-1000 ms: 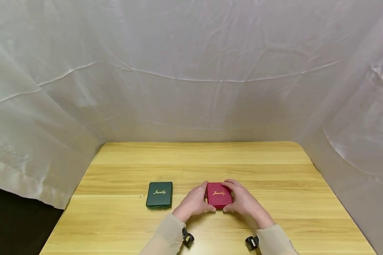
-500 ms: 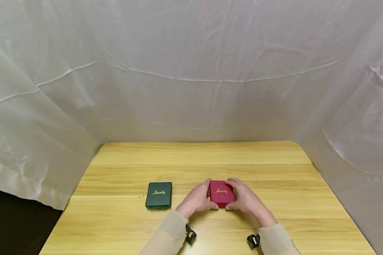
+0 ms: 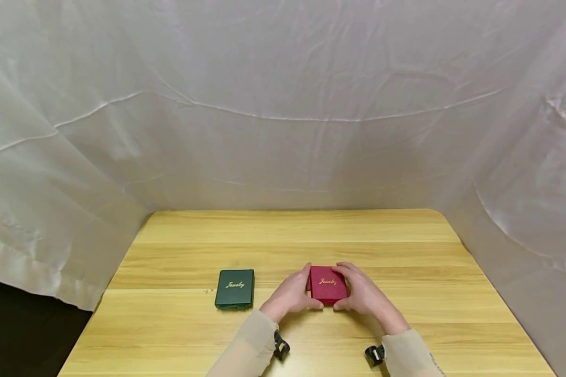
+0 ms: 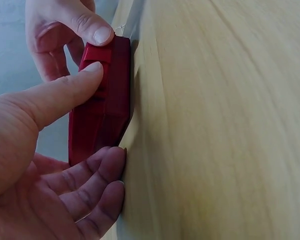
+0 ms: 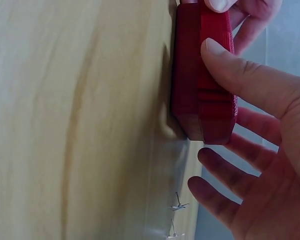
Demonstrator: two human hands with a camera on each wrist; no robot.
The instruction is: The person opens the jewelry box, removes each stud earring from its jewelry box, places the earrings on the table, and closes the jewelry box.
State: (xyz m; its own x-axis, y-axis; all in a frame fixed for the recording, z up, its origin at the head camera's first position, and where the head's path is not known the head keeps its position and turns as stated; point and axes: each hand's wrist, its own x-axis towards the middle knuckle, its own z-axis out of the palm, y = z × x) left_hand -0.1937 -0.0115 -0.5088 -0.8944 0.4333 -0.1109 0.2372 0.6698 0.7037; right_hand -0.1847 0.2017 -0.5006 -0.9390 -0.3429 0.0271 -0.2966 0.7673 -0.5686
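Note:
A red jewelry box [image 3: 328, 283], lid down, with gold "Jewelry" lettering on top, is between my two hands right of the table's middle. My left hand [image 3: 292, 294] holds its left side, thumb [image 4: 85, 82] against the near face and fingers along the side. From the right, my right hand [image 3: 363, 293] grips it, its thumb [image 5: 230, 67] on the near face too and a finger over the far corner. Both thumbs lie near the lid seam. Left of my hands lies a dark green jewelry box [image 3: 235, 289] with matching lettering, also with its lid down.
The wooden table [image 3: 283, 235] extends beyond both boxes to its far edge. Pale cloth curtains [image 3: 283, 131] hang behind it and along both sides. A dark gap [image 3: 23, 330] shows past the left table edge. Black wrist cameras [image 3: 281, 346] sit at the cuffs.
Both hands and the red box have shifted slightly right and away from me, mostly in the first half second. The green box stays in place.

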